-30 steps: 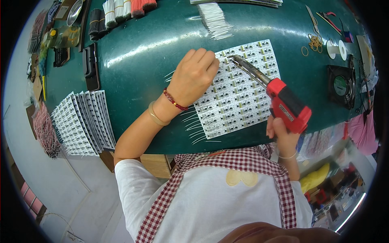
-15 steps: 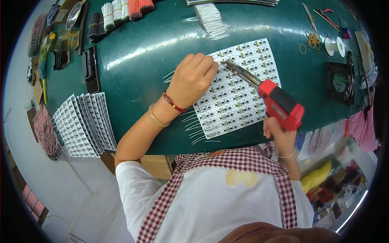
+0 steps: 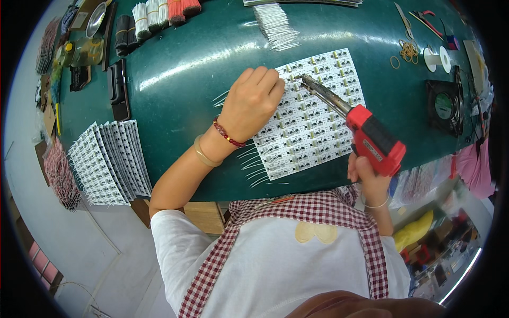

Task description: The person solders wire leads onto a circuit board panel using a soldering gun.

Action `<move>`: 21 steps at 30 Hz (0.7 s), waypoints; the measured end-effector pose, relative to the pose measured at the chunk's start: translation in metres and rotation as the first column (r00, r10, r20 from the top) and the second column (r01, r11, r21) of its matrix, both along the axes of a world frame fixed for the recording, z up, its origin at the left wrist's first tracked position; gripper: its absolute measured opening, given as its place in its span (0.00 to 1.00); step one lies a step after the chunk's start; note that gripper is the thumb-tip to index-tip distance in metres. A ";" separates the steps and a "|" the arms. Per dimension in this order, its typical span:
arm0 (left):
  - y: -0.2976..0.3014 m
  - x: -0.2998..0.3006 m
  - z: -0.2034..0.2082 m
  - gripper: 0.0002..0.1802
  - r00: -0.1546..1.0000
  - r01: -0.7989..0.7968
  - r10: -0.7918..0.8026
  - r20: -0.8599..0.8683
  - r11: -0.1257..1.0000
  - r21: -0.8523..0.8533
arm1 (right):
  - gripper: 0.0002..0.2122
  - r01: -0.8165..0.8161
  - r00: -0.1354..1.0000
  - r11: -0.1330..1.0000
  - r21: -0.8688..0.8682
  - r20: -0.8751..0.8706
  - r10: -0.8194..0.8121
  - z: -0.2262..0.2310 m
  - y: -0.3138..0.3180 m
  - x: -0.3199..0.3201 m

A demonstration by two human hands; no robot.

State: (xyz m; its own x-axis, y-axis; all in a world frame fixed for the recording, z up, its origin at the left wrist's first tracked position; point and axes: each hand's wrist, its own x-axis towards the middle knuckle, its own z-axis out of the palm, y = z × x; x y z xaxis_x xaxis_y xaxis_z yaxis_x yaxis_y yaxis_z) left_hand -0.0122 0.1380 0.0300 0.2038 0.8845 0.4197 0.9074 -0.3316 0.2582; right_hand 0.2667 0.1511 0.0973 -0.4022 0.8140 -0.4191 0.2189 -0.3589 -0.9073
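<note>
A white circuit board sheet [image 3: 323, 127], covered with rows of small dark parts, lies slanted on the green table in front of me. Thin white wires [image 3: 255, 165] stick out from its left edge. My left hand [image 3: 252, 98] rests closed over the sheet's upper left side; its fingertips are turned under, so what they pinch is hidden. In my right hand [image 3: 368, 175] is a red and black soldering gun [image 3: 375, 140], gripped by its handle. The gun's dark metal tip hovers at or just above the upper part of the sheet, close to my left fingers; contact cannot be made out.
Fanned board sheets [image 3: 108, 164] lie at the table's left edge. A pile of white wires [image 3: 277, 26] sits beyond the work, with bundled wires [image 3: 154, 16] to its left. At right are a small black fan [image 3: 442, 107], a white spool [image 3: 437, 59], rubber bands [image 3: 408, 51] and scissors [image 3: 404, 22].
My right hand and the soldering gun have shifted slightly right, drawing the tip a little away from my left fingers. The left hand stays almost in place.
</note>
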 end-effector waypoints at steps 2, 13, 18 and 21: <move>-0.001 0.000 0.000 0.06 1.000 -0.007 0.007 -0.028 1.000 0.001 | 0.07 0.006 1.000 1.000 -0.001 0.004 -0.006 0.003 0.000 -0.001; -0.010 0.009 -0.005 0.17 0.993 -0.048 0.039 0.110 0.995 0.082 | 0.07 0.021 1.000 0.999 -0.044 -0.015 -0.021 0.002 -0.001 0.002; -0.010 0.009 -0.007 0.17 0.995 -0.045 0.037 0.098 0.996 0.078 | 0.07 0.041 0.999 0.998 -0.057 -0.003 -0.041 -0.004 -0.003 0.003; -0.009 0.010 -0.008 0.16 0.995 -0.033 0.024 0.093 0.995 0.090 | 0.07 0.043 0.999 0.997 -0.071 0.001 -0.043 -0.005 -0.002 0.005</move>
